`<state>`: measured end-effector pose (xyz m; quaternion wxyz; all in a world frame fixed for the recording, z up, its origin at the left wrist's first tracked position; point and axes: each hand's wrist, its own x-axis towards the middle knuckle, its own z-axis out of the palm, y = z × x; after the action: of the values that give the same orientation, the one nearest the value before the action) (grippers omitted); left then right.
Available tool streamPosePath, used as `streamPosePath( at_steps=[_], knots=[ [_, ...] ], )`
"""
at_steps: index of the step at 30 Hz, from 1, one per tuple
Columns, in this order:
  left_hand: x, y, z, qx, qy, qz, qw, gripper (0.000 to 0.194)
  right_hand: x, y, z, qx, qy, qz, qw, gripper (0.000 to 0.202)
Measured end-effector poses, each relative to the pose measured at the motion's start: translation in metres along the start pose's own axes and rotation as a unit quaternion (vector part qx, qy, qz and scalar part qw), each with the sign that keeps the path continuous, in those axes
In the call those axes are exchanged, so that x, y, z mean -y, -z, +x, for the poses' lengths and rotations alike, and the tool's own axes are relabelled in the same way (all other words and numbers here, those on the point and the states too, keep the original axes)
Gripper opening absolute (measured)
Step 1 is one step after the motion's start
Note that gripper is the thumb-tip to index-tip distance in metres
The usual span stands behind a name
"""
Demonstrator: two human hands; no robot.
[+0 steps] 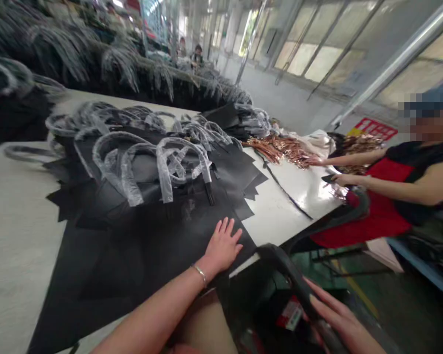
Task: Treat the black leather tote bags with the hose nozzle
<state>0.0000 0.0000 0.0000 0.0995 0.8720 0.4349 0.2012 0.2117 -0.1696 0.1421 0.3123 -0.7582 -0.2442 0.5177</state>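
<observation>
My left hand point(224, 245) lies flat with its fingers spread on a large black sheet point(140, 260) at the table's near edge. Lower right, my right hand point(330, 312) is wrapped around a thick black padded handle point(295, 275). Below that handle hangs a dark bag-like item with a red and white label point(291, 313) on it. Beyond my left hand, curved handles in clear plastic point(166, 172) rest on the stacked black pieces.
At the right, a person in a red apron point(376, 206) works over copper-coloured pieces point(280, 150). A thin black strip point(286, 191) crosses the white tabletop point(269, 216). Racks with plastic-wrapped strands point(121, 64) stand behind, near two distant people.
</observation>
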Motion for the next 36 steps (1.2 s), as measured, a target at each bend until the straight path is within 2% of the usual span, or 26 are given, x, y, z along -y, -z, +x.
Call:
streamPosePath(
  at_steps=[3, 5, 9, 15, 18, 20, 22, 25, 27, 29, 32, 36],
  knots=[
    [-0.001, 0.001, 0.002, 0.0, 0.004, 0.007, 1.0, 0.049, -0.008, -0.009, 0.009, -0.002, 0.013, -0.01, 1.0, 0.092],
    [-0.004, 0.003, 0.002, 0.006, 0.012, 0.006, 1.0, 0.051, -0.006, -0.016, 0.019, 0.007, 0.029, -0.002, 1.0, 0.091],
    [-0.019, 0.005, -0.008, 0.04, 0.022, -0.02, 0.999, 0.056, 0.017, -0.031, 0.048, 0.048, 0.073, 0.007, 0.996, 0.079],
    [-0.053, 0.008, -0.035, 0.094, -0.014, -0.108, 0.99, 0.064, 0.053, -0.059, 0.09, 0.102, 0.102, -0.019, 0.989, 0.075],
    [-0.056, 0.013, -0.039, 0.101, -0.021, -0.136, 0.985, 0.069, 0.065, -0.082, 0.102, 0.107, 0.119, 0.011, 0.987, 0.077],
    [-0.049, 0.019, -0.038, 0.107, -0.032, -0.16, 0.981, 0.069, 0.071, -0.093, 0.104, 0.098, 0.141, 0.031, 0.985, 0.079],
    [-0.036, 0.026, -0.041, 0.11, -0.036, -0.181, 0.977, 0.061, 0.073, -0.097, 0.099, 0.1, 0.153, 0.027, 0.983, 0.081],
    [-0.009, 0.038, -0.051, 0.063, 0.028, -0.147, 0.987, 0.047, 0.071, -0.087, 0.083, 0.114, 0.135, -0.015, 0.984, 0.078],
    [0.008, 0.043, -0.06, 0.029, 0.075, -0.103, 0.991, 0.05, 0.067, -0.078, 0.074, 0.11, 0.128, -0.042, 0.985, 0.073],
    [0.02, 0.046, -0.068, 0.026, 0.075, -0.084, 0.993, 0.056, 0.065, -0.074, 0.072, 0.109, 0.131, -0.061, 0.983, 0.071],
    [0.027, 0.045, -0.074, 0.034, 0.052, -0.08, 0.995, 0.058, 0.066, -0.086, 0.08, 0.126, 0.127, -0.083, 0.98, 0.077],
    [0.025, 0.043, -0.073, 0.022, 0.048, -0.075, 0.996, 0.058, 0.072, -0.107, 0.091, 0.141, 0.135, -0.089, 0.977, 0.084]
  ],
)
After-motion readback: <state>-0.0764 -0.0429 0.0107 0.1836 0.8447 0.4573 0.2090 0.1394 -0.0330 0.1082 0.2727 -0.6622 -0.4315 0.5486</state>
